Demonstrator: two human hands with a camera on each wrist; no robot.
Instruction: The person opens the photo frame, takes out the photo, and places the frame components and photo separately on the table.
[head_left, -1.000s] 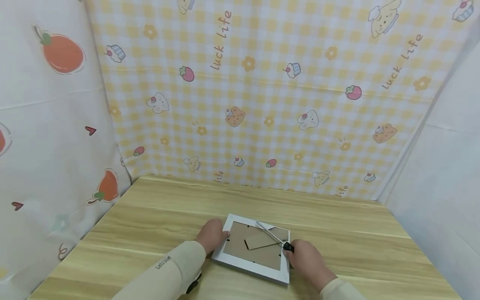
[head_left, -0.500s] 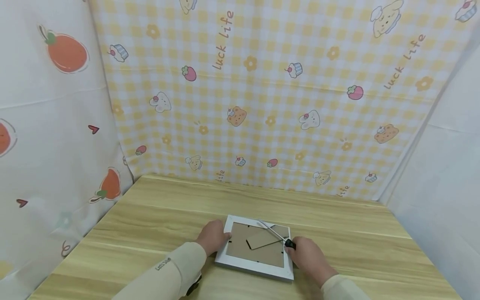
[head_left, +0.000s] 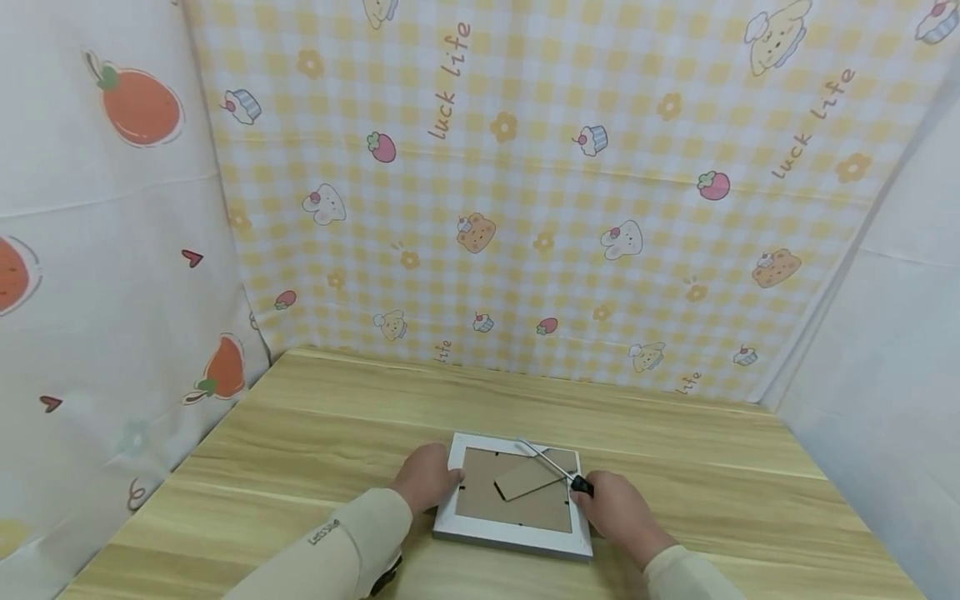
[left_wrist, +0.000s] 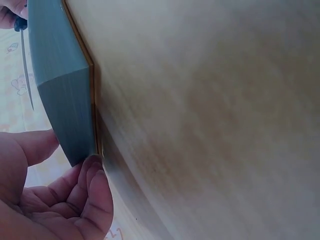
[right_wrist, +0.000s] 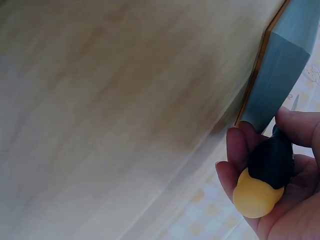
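Observation:
A white picture frame [head_left: 517, 537] lies back up on the wooden table, its brown backing board [head_left: 480, 504] and slanted stand flap [head_left: 525, 481] showing. My left hand [head_left: 424, 477] grips the left edge, thumb on top; in the left wrist view, fingertips [left_wrist: 97, 182] tuck in at the lower edge of the bluish-grey side [left_wrist: 60, 80]. At the opposite edge, my right hand [head_left: 618, 510] holds a screwdriver [head_left: 582, 486] while thumb and fingertips pinch the frame. The screwdriver's black and yellow handle [right_wrist: 257, 195] sits in that palm. Its shaft slants over the frame's far right part.
The wood-grain table [head_left: 360, 400] reaches back to a yellow checked curtain [head_left: 540, 192] with cartoon prints. White cloths hang at the left [head_left: 142, 208] and right [head_left: 892, 350]. A dark band [head_left: 388, 577] shows at the left cuff.
Both hands have turned the frame slightly anticlockwise: its right side moved away from me and its left side nearer. The screwdriver stays in my right hand. The head view has shifted a little.

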